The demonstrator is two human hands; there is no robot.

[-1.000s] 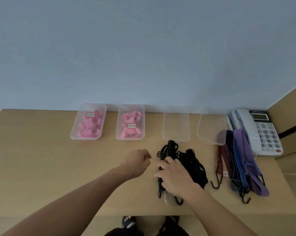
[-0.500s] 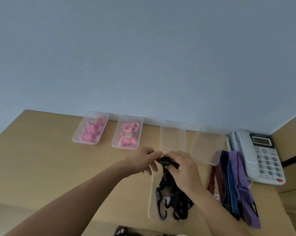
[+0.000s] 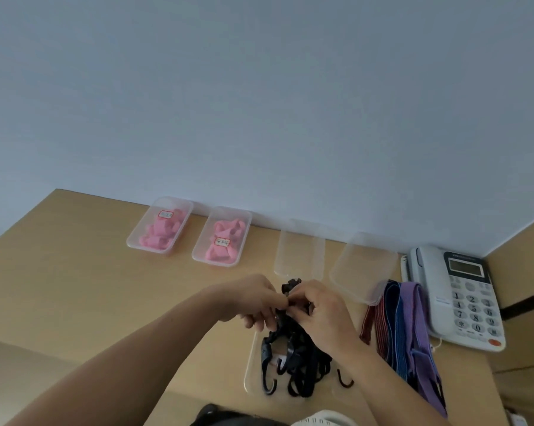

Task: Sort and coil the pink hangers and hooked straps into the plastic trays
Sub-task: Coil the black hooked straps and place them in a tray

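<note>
A bundle of black hooked straps (image 3: 296,361) hangs from both of my hands over a clear tray (image 3: 249,364) at the table's front edge. My left hand (image 3: 253,302) pinches the top of the bundle from the left. My right hand (image 3: 321,309) grips the same top from the right. The black hooks dangle into the tray. Two clear trays at the back hold pink hangers: one at the left (image 3: 161,230) and one beside it (image 3: 224,239). Two more clear trays (image 3: 299,250) (image 3: 362,267) stand empty further right.
Red, blue and purple hooked straps (image 3: 404,327) lie in a row right of my hands, running to the table's front edge. A white desk phone (image 3: 462,296) sits at the far right by a wooden side panel. The wall runs along the back.
Both hands came together and lifted the black strap bundle off the table. It now hangs over a clear tray near the front edge. The camera tilted up.
</note>
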